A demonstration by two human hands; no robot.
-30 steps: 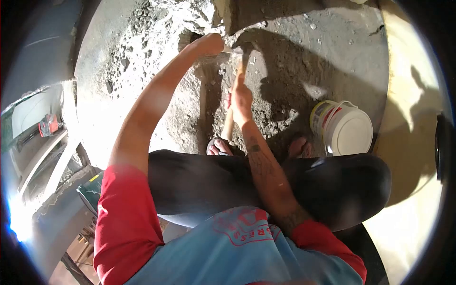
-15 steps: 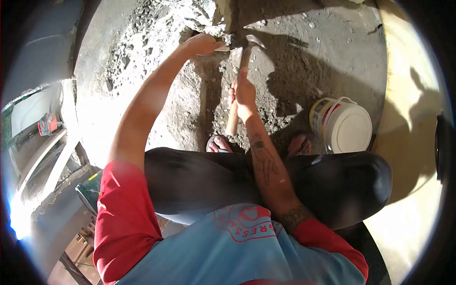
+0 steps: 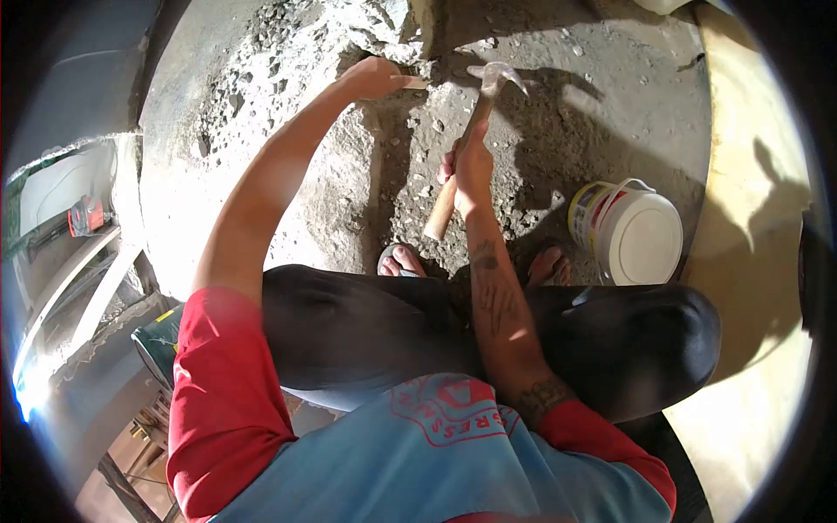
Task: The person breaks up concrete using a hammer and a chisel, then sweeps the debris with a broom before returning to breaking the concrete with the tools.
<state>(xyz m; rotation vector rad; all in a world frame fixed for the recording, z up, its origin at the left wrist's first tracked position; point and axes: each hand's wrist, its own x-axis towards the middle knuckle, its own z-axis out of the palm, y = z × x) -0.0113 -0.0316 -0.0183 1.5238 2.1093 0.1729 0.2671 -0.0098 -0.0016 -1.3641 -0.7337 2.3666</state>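
Observation:
My right hand (image 3: pixel 472 174) is wrapped round the wooden handle of a claw hammer (image 3: pixel 482 109). The hammer tilts, its metal head up and to the right, its handle butt toward my feet. My left hand (image 3: pixel 373 78) is closed at the broken edge of a concrete slab (image 3: pixel 336 187). A short pale piece sticks out from its fingers toward the right; I cannot tell what it is. Rough, chipped concrete (image 3: pixel 384 26) rises just beyond that hand. The hammer head is to the right of the left hand, apart from it.
Grey rubble (image 3: pixel 235 100) is strewn over the slab at the upper left. Loose dirt (image 3: pixel 427 196) fills the strip before my sandalled feet (image 3: pixel 401 261). A white-lidded bucket (image 3: pixel 641 235) stands by my right knee, near a pale wall (image 3: pixel 741 192). A dark green container (image 3: pixel 159 344) is at my left.
The hammer has swung up and to the right, away from my left hand, and its handle slants more. My left hand stays at nearly the same spot.

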